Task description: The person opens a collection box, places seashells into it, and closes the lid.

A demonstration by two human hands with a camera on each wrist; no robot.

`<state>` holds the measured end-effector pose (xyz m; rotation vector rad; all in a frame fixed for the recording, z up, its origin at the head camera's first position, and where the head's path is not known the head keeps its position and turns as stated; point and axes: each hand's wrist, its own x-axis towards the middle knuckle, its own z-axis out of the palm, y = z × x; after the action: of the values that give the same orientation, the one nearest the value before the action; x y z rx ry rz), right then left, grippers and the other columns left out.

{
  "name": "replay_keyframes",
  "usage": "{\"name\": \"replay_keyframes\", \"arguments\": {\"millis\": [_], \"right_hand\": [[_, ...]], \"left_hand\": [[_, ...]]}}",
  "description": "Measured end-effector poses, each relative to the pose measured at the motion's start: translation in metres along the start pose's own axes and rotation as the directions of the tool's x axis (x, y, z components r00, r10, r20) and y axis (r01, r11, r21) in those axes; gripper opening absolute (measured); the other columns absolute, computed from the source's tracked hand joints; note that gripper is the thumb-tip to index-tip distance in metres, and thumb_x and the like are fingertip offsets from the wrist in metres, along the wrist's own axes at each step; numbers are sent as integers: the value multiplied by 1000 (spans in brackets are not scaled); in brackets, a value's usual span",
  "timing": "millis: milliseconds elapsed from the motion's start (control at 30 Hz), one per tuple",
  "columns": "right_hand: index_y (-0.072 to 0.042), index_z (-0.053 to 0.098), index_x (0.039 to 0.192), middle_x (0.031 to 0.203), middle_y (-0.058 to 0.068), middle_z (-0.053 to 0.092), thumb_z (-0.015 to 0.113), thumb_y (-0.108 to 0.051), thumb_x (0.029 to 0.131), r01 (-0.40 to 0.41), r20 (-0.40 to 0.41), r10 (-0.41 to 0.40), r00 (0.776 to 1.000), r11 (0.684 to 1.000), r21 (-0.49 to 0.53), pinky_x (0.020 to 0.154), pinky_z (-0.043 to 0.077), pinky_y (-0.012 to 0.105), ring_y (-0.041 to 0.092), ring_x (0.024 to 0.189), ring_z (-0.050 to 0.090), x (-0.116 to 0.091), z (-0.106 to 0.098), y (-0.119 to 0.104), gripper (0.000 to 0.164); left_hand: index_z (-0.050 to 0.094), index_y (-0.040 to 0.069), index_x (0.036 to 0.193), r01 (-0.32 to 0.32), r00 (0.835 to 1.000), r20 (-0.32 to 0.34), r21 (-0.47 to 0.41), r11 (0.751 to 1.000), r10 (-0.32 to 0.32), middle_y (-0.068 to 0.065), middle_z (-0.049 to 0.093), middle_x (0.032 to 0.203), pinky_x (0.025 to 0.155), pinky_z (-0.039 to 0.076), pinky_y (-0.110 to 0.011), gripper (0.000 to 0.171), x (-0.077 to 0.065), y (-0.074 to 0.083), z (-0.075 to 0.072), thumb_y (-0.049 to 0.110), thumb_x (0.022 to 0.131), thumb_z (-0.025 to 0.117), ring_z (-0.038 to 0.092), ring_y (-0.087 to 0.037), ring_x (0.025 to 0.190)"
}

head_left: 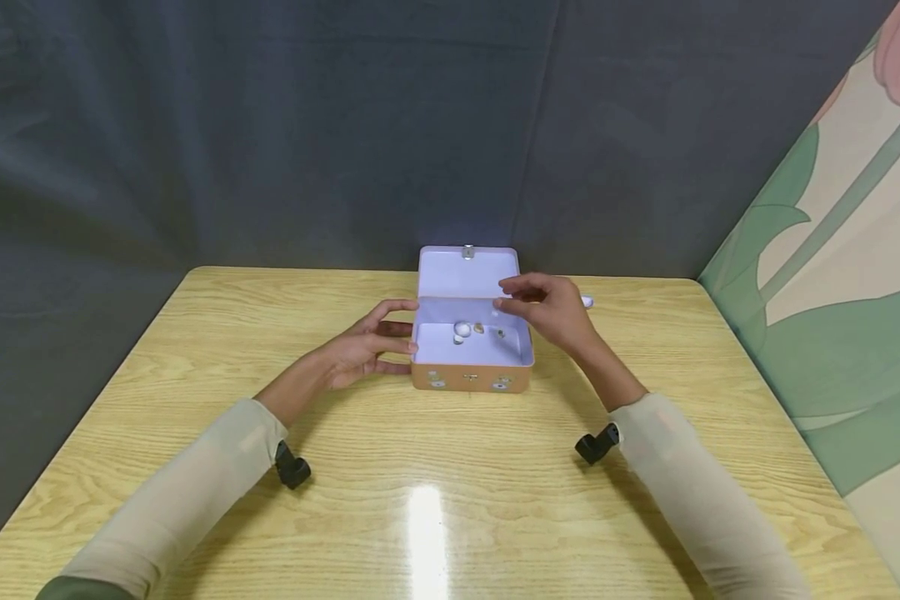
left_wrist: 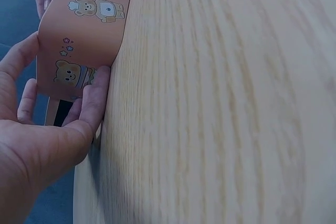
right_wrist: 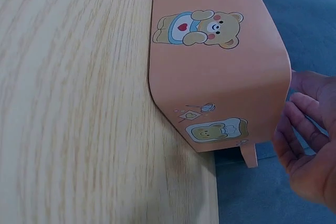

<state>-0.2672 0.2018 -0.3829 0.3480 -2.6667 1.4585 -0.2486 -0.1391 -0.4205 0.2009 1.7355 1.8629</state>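
Note:
An orange tin box (head_left: 471, 379) with bear pictures stands on the table, its lilac lid (head_left: 467, 273) raised at the back. On its lilac floor lie a white round piece (head_left: 462, 329), a smaller whitish piece (head_left: 457, 339), a brownish piece (head_left: 478, 327) and a small dark piece (head_left: 501, 332). My left hand (head_left: 360, 348) rests spread fingers against the tin's left side, also seen in the left wrist view. Above the right rim hovers my right hand (head_left: 553, 312), thumb and fingers bent but apart, with nothing visible between them. In the right wrist view, its fingers (right_wrist: 302, 124) overlap the tin's edge.
A small lilac rounded end (head_left: 587, 302) shows behind the right hand. The wooden table (head_left: 330, 467) reaches a dark curtain (head_left: 307, 150) at the back. A flower-patterned panel (head_left: 855, 292) borders the right side.

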Motion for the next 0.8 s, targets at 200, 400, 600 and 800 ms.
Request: {"name": "replay_keyframes", "arguments": {"millis": [200, 400, 600, 800], "right_hand": [[-2, 83, 128, 129, 17, 83, 90, -22, 99, -13, -10, 13, 1000, 1000, -16, 82, 53, 15, 26, 105, 69, 0, -6, 2, 36], [-3, 83, 128, 132, 16, 82, 89, -25, 100, -17, -32, 16, 999, 1000, -21, 80, 56, 12, 16, 100, 70, -2, -18, 9, 35], [-4, 82, 131, 130, 15, 82, 85, -33, 104, -40, -56, 40, 998, 999, -8, 79, 58, 13, 3, 99, 72, -6, -37, 18, 40], [-3, 79, 137, 110, -15, 80, 80, -40, 107, -77, -74, 78, 994, 997, 18, 85, 59, 15, -3, 102, 71, -12, -59, 30, 47]], "left_hand": [[40, 29, 166, -11, 1000, 2, 6, 1000, 11, -23, 38, 171, 111, 66, -54, 74, -1, 1, 1, 0, 106, 72, 58, -40, 144], [42, 27, 165, -20, 1000, 13, 8, 1000, 20, -23, 38, 170, 111, 66, -54, 71, -2, 3, 2, 1, 106, 72, 57, -40, 145], [43, 26, 165, -23, 1000, 12, 6, 1000, 23, -23, 39, 169, 109, 67, -52, 70, -1, 3, 2, 1, 106, 72, 57, -40, 144], [41, 27, 166, -18, 1000, 7, 3, 1000, 18, -24, 39, 169, 108, 67, -51, 73, -2, 2, 1, 0, 106, 72, 58, -39, 143]]}}
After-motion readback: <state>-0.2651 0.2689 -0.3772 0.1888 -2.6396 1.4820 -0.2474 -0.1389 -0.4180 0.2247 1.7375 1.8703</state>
